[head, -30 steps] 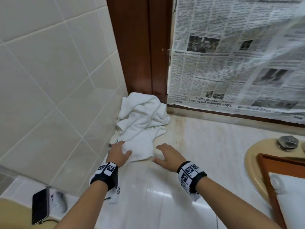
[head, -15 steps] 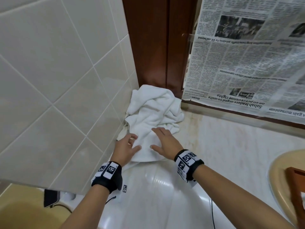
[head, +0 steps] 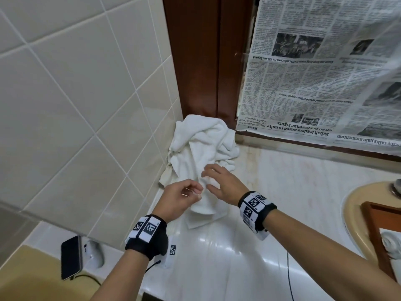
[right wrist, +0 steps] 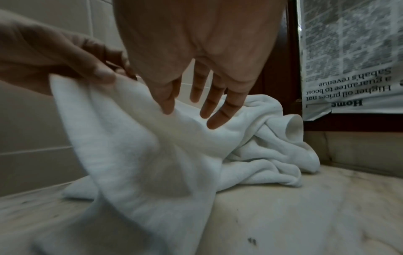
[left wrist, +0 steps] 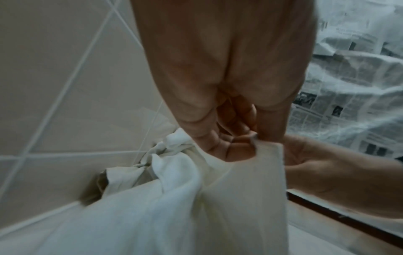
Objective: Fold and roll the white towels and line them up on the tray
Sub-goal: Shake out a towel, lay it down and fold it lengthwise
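A crumpled heap of white towels (head: 204, 144) lies in the corner where the tiled wall meets the brown frame. My left hand (head: 191, 192) pinches the near edge of one white towel (left wrist: 240, 181) and lifts it off the counter. The same towel (right wrist: 135, 138) hangs below that pinch in the right wrist view. My right hand (head: 211, 177) hovers just over the lifted towel with fingers (right wrist: 220, 112) straight and spread, holding nothing. At the far right a wooden tray (head: 377, 216) carries a rolled white towel (head: 390, 244).
The pale marble counter (head: 293, 187) runs to the right toward a beige basin (head: 351, 213). Newspaper (head: 321, 68) covers the window behind. A dark phone (head: 70, 257) lies on the ledge at lower left, and a thin black cable (head: 289, 276) crosses the glossy near counter.
My left hand went from lying flat on the towel to pinching its near edge and lifting it. My right hand rose off the cloth and now hovers above it.
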Demonstrator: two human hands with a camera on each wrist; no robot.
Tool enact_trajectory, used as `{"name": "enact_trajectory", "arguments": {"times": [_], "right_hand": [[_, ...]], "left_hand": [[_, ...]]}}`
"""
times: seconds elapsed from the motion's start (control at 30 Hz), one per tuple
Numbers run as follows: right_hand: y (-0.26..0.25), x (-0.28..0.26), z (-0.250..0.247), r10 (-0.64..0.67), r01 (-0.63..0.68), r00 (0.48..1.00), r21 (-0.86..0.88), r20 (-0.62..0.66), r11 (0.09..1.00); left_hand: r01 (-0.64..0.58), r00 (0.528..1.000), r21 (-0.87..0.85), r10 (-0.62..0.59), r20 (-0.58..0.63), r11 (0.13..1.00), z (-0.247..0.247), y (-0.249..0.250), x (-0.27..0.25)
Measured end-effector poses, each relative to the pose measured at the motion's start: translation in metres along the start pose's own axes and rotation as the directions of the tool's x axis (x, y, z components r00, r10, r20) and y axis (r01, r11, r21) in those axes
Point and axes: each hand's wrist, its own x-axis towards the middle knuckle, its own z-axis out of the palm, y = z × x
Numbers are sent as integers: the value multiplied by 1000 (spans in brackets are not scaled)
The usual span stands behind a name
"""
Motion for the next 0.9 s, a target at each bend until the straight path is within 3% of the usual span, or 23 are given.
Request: {"name": "enact_trajectory", "arguments": {"times": [0.13,0.27,0.37,0.43,0.53,0.63,0.7,0.8,0.9], "right_hand": [[-17,1,-8,-32,37,998,-94,49,995],[-22,-6,-14,4,-5,1000,-65,-19,998],[-25,-23,-31,50,-54,990,-28,-130,998],[-29,-40,-44,81,-86,987,-31,-138,996],[-38,-70,-63,156,-160,981,-33,-115,987],[-57,-91,-86,362,-355,925,-74,116,932],[-75,-99,-94,419,-417,888,-55,187,907],[-96,-97,-89,365,-374,922,51,129,926],[-106,-95,-76,363,-363,931,201,37,910]], "left_hand": [[-38,994,-60,44,98,997,9,14,-16],[-51,999,-47,52,7,998,0,11,-24],[27,999,170,-32,27,985,-7,2,-25],[12,998,297,-30,55,955,-6,1,-26],[-38,999,208,37,6,977,-6,6,-28],[-106,994,43,107,-27,993,-1,25,-29],[-155,987,-35,156,24,987,7,41,-32],[-213,971,-89,221,93,973,19,62,-37],[-227,968,-104,236,87,968,24,66,-42]]}}
